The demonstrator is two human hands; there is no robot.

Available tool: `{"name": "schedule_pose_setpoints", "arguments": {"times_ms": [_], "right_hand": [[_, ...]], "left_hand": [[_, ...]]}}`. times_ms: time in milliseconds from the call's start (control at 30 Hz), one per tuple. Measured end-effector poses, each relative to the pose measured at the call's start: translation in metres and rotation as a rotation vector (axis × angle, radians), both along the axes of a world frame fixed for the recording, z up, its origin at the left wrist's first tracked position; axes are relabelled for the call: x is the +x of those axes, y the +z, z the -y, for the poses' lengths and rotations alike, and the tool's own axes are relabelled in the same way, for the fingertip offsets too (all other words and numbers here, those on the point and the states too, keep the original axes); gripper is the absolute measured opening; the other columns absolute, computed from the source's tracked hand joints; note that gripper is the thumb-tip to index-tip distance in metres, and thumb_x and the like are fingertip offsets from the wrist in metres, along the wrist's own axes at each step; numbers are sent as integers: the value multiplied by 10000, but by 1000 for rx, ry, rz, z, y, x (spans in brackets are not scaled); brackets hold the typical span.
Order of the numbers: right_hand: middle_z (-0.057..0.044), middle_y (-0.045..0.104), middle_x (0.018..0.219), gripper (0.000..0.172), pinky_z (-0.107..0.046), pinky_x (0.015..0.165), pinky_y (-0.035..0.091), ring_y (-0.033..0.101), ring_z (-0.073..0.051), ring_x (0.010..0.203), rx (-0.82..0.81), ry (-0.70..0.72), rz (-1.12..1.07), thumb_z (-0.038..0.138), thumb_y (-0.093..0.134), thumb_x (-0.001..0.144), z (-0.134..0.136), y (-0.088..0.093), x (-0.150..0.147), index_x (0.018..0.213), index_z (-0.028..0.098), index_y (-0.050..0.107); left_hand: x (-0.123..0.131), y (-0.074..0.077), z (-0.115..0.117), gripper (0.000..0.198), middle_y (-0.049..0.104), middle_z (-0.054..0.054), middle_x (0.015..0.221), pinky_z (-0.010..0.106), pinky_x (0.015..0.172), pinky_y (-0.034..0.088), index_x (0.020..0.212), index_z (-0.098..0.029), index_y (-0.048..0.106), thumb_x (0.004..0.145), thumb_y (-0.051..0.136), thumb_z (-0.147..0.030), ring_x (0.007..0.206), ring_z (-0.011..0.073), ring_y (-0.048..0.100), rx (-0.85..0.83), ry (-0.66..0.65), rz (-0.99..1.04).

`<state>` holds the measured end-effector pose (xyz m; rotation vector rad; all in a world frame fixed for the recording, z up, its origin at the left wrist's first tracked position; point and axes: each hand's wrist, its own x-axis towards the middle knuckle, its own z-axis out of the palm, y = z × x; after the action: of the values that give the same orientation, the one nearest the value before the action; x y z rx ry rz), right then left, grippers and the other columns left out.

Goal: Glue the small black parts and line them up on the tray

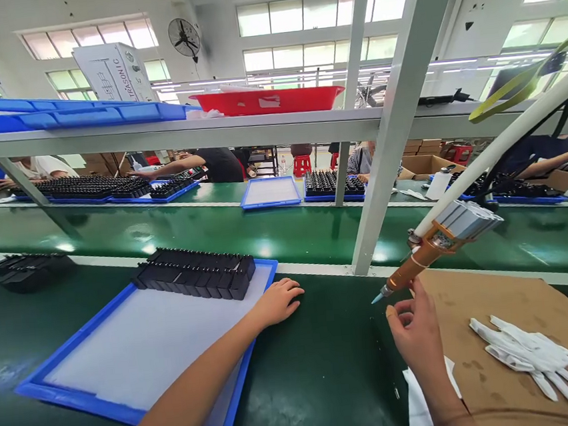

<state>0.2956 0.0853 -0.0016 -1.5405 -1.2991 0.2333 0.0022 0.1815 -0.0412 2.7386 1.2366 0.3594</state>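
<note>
My left hand lies palm down beside the right rim of a blue tray, fingers stretched out over the green surface and holding nothing. White sheet lining covers the tray's floor. Rows of small black box-shaped parts stand at its far end. My right hand is raised with thumb and fingers curved apart. One fingertip reaches the underside of an orange-brown dispenser with a pale blue nozzle tip; whether it touches cannot be made out. Nothing shows between those fingers.
White gloves lie on brown cardboard at right. More black parts stand at left. A slanted metal post holds a shelf with a red tray. Co-workers' arms show across the green belt.
</note>
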Motion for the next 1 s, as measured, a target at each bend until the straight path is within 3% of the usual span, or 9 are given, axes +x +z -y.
{"name": "schedule_pose_setpoints", "arguments": {"times_ms": [433,800,1000], "right_hand": [[-71,488,1094,705,-283,565,538,543,-140,735,32,98,-53,263,543,844,3,-4,-9,1483,290,248],[-26,473,940,670,-246,487,509,536,-132,676,17,119,-42,254,531,847,9,0,-17,1466,289,276],[-23,465,941,681,-251,529,521,545,-138,720,33,120,-47,231,526,848,8,-3,-16,1474,295,264]], "left_hand": [[-1,-3,-1,338,577,103,1306,453,1004,480,1239,-228,603,903,578,-249,1202,281,545,6,39,-52],[-2,-4,-2,324,590,96,1284,447,996,488,1219,-244,617,898,577,-259,1185,284,559,16,32,-14],[-2,-4,-2,333,585,97,1292,451,994,489,1232,-239,608,901,574,-255,1187,286,558,15,34,-28]]}}
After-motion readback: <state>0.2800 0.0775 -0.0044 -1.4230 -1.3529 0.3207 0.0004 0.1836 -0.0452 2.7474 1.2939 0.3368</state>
